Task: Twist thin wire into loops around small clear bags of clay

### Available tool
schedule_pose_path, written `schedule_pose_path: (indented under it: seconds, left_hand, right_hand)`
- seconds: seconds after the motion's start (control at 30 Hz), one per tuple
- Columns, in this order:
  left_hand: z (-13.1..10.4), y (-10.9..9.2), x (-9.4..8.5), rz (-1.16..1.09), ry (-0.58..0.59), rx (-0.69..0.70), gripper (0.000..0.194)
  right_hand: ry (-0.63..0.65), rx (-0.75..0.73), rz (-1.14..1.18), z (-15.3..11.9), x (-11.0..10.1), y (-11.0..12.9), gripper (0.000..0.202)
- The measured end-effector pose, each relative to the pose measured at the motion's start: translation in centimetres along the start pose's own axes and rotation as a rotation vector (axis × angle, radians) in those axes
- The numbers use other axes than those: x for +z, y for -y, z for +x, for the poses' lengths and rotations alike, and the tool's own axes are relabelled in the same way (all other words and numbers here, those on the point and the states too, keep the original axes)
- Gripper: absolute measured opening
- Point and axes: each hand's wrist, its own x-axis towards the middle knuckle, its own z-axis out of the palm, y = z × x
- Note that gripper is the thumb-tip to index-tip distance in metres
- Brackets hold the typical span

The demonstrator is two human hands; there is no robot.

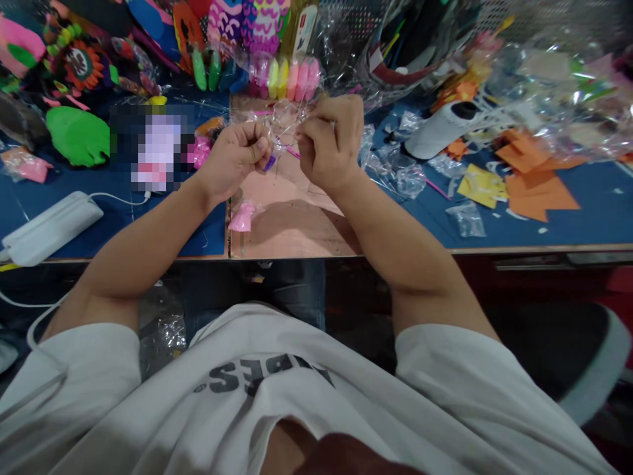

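Note:
Both of my hands are raised over the pinkish board [291, 234] at the table's front. My left hand [235, 158] is closed, thumb against bent fingers; what it grips is too small to make out. A small purple piece [270, 163] shows at its fingertips. My right hand [333, 142] is also closed in a pinch, and its contents are hidden. Thin, shiny strands and clear film show between the hands, but I cannot tell which are held. A pink wrapped lump [242, 216] lies on the board below my left hand.
Wrapped bright clay sticks [284, 78] stand behind my hands. To the left are a phone [158, 152], a white power bank [54, 227] with cable and a green clay piece [76, 135]. Orange foam sheets [537, 191], a white bottle-like object [440, 128] and plastic wrappers [467, 219] lie right.

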Motion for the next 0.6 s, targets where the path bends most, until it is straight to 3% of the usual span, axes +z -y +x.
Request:
schedule_pose_path:
  seconds: [0.23,0.43,0.6]
  left_hand:
    - [-0.1,-0.5,0.2,-0.02,-0.012,-0.01,0.057]
    - [0.0,-0.5,0.1,-0.027,-0.013,-0.009,0.056]
    - [0.2,0.1,-0.3,0.012,-0.026,-0.03,0.058]
  right_hand:
    - [-0.046,-0.006,0.056,-0.2,0.3,0.1,0.063]
    - [-0.25,-0.017,0.117,0.3,0.8,1.2,0.068]
    - [-0.252,-0.014,0.2,0.4,0.5,2.4,0.058]
